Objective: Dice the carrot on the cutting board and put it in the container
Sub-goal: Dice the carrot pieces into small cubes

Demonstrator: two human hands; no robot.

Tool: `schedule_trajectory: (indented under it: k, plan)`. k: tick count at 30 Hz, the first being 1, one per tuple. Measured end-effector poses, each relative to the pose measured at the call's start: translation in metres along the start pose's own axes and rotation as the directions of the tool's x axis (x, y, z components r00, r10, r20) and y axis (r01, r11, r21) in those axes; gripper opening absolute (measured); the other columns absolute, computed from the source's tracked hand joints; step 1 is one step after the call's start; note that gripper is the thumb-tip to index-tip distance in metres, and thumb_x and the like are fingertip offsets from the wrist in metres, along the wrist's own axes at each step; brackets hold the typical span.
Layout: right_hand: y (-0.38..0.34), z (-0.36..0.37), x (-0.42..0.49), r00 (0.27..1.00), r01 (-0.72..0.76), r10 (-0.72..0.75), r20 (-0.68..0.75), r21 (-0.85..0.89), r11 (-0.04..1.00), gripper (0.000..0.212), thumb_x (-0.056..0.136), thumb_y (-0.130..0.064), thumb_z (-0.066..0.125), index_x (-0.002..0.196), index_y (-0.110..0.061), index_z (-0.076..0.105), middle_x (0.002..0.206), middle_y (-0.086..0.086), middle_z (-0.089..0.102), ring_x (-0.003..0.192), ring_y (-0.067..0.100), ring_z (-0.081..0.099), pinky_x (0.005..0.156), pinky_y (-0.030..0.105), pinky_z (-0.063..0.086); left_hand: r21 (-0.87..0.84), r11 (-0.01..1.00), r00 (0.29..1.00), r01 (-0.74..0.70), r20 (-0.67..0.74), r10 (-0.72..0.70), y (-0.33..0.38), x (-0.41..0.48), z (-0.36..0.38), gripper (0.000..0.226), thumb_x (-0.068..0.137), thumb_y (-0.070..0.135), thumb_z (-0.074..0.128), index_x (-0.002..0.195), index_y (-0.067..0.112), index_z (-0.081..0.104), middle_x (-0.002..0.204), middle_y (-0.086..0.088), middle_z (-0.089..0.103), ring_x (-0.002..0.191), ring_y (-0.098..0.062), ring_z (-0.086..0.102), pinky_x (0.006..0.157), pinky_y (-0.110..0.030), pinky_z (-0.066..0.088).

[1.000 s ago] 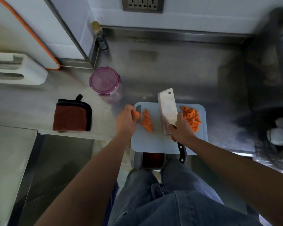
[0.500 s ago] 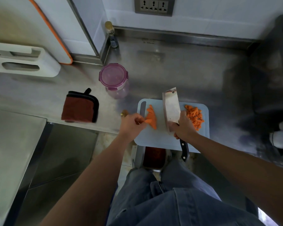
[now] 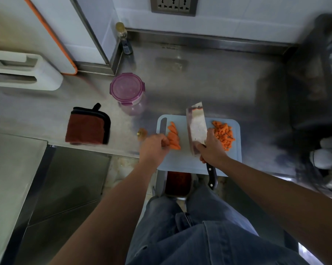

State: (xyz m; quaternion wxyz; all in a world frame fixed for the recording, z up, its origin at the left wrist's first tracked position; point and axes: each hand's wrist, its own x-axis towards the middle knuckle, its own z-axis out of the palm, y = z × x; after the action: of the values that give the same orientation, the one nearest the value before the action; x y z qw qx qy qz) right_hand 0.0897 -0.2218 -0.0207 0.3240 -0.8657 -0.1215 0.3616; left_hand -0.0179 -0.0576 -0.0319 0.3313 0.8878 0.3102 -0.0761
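The right hand grips a cleaver where blade meets handle, the blade between carrot slices and a diced pile on the cutting board. The left hand curls its fingers onto the slices. The lidded container stands beyond the board's left corner.

We see a folded rust-brown cloth with black trim lying left on the steel counter. Far behind it, a small gold-capped glass bottle stands upright.
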Motion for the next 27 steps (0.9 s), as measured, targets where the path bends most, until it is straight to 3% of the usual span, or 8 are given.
schedule_trajectory:
  k: [7,9,13,20,24,27]
  plan:
    - [0.003,0.001,0.001,1.000,0.003,-0.003,0.011,0.024,1.000,0.029,0.099,-0.011,0.049,0.121,-0.014,0.030,0.087,0.005,0.055,0.060,0.021,0.060,0.051,0.030,0.053,0.186,0.964,0.978,-0.189,-0.046,0.201,0.007,-0.002,0.002,0.021,0.086,0.020,0.067,0.106,0.018,0.060,0.108,-0.002,0.055,0.093,-0.022,0.060,0.071,-0.036,0.051]
    - [0.004,0.001,0.002,1.000,-0.001,0.000,0.007,0.015,1.000,0.028,0.099,-0.011,0.050,0.119,-0.015,0.031,0.090,0.007,0.055,0.061,0.021,0.061,0.051,0.029,0.053,0.217,0.947,0.969,-0.237,-0.019,0.247,0.008,-0.003,0.003,0.022,0.087,0.022,0.066,0.109,0.021,0.060,0.107,-0.001,0.054,0.095,-0.021,0.059,0.069,-0.031,0.047]
    - [0.006,0.001,0.003,1.000,0.000,0.000,0.006,0.003,1.000,0.029,0.099,-0.011,0.050,0.120,-0.014,0.031,0.086,0.007,0.055,0.059,0.021,0.061,0.049,0.028,0.052,0.239,0.932,0.958,-0.274,-0.021,0.287,0.009,-0.002,0.002,0.020,0.088,0.020,0.065,0.107,0.020,0.063,0.107,0.000,0.054,0.096,-0.019,0.058,0.069,-0.024,0.038]
    - [0.008,0.001,0.003,1.000,0.010,-0.010,0.012,0.004,1.000,0.031,0.099,-0.013,0.051,0.122,-0.014,0.030,0.088,0.008,0.056,0.060,0.021,0.061,0.049,0.028,0.053,0.271,0.920,0.955,-0.285,-0.001,0.296,0.008,-0.001,0.001,0.017,0.090,0.029,0.065,0.102,0.017,0.063,0.106,0.001,0.057,0.094,-0.017,0.060,0.071,-0.027,0.044]
    - [0.009,-0.002,0.000,0.999,0.031,-0.031,0.017,-0.004,1.000,0.035,0.098,-0.011,0.050,0.127,-0.011,0.028,0.084,0.003,0.056,0.058,0.021,0.060,0.050,0.031,0.054,0.162,0.963,0.975,-0.217,-0.006,0.221,0.006,0.000,0.001,0.025,0.089,0.045,0.066,0.090,0.020,0.064,0.092,0.006,0.064,0.080,-0.013,0.060,0.065,-0.022,0.041]
    - [0.014,-0.006,-0.002,0.999,0.045,-0.045,0.012,-0.029,0.999,0.035,0.098,-0.013,0.050,0.127,-0.012,0.030,0.087,0.005,0.058,0.056,0.020,0.060,0.046,0.028,0.052,-0.143,0.984,0.994,-0.107,-0.006,0.107,0.013,-0.002,0.000,0.025,0.085,0.046,0.071,0.081,0.021,0.066,0.078,0.012,0.067,0.069,-0.003,0.059,0.062,-0.016,0.044]
